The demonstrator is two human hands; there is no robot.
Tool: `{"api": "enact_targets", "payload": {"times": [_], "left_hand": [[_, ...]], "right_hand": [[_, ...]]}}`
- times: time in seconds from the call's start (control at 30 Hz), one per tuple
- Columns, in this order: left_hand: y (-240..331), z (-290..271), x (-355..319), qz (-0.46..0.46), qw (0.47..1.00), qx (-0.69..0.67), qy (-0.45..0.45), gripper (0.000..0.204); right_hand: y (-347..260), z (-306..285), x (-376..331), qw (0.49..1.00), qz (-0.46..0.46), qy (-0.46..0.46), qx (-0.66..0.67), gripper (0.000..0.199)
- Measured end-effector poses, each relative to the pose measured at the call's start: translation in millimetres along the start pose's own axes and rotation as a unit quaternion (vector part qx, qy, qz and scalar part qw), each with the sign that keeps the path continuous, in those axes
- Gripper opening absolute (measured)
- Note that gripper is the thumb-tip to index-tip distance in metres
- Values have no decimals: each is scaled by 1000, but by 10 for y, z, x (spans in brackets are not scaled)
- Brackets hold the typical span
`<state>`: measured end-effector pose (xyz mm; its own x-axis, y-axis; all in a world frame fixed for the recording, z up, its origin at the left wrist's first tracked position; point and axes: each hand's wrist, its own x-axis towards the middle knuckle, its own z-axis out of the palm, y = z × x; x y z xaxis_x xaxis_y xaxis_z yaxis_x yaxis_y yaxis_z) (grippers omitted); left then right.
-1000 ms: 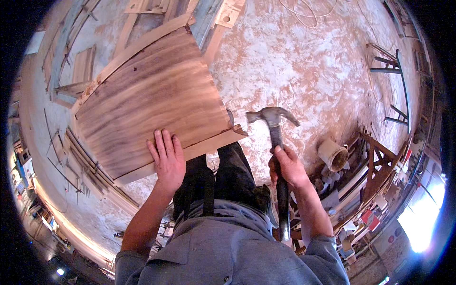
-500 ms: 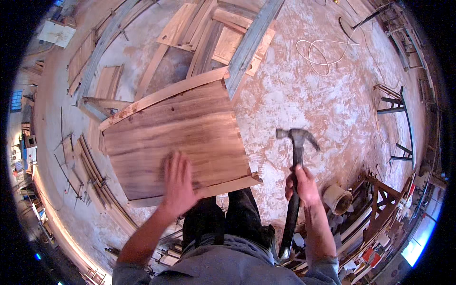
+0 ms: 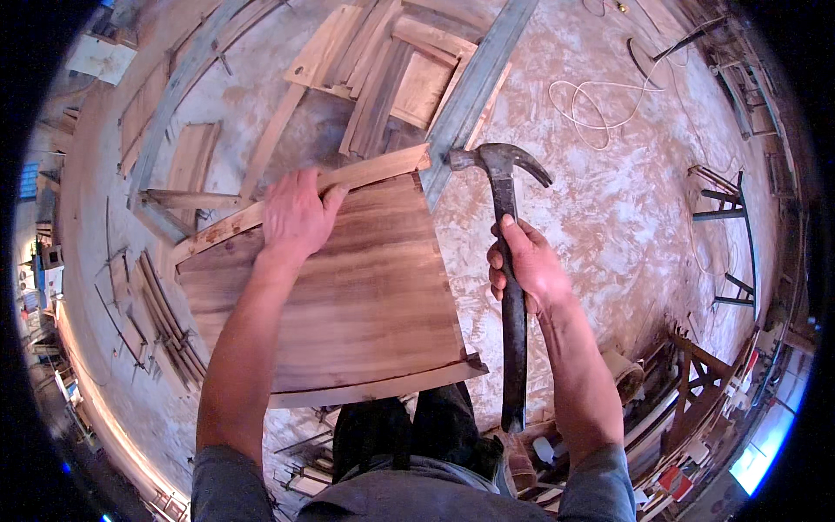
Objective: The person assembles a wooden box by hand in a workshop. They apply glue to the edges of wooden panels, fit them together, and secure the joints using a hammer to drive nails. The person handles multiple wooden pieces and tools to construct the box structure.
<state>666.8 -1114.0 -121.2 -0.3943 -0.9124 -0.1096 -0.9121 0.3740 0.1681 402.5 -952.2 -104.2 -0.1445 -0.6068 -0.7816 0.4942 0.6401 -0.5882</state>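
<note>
A framed wooden panel (image 3: 365, 287) with dark streaky grain lies in front of me, with a pale rail along its far edge and another along its near edge. My left hand (image 3: 300, 213) is closed over the far rail (image 3: 383, 169), its fingers curling past the edge and the thumb spread toward the panel. In my right hand (image 3: 532, 265) is a claw hammer (image 3: 515, 339), gripped partway up its dark handle. The hammer's head hangs just right of the panel's far right corner, striking face toward it and claw to the right. Contact with the rail does not show.
A long grey beam (image 3: 478, 83) runs away beyond the panel's far right corner. Wooden boards and frames (image 3: 374, 78) lie past the panel. A pale cable (image 3: 578, 113) loops on the floor. At the lower right stand a bucket (image 3: 628, 374) and scrap wood.
My left hand has gone from the panel's near part to its far rail. The hammer has risen and moved away from me, left toward the far corner. The panel sits slightly nearer.
</note>
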Motion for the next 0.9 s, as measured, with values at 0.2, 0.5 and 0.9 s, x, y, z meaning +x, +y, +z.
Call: {"api": "enact_targets", "payload": {"times": [0.2,0.5,0.9], "left_hand": [[-35,46,7,20,999,11,36,41],[-56,111,44,4,998,29,53,37],[-70,126,43,-6,998,24,60,36]], "right_hand": [[-21,40,104,1000,19,-18,-15,29],[-79,14,164,998,12,-36,-44,31],[8,-55,169,1000,-4,-24,-5,32]]}}
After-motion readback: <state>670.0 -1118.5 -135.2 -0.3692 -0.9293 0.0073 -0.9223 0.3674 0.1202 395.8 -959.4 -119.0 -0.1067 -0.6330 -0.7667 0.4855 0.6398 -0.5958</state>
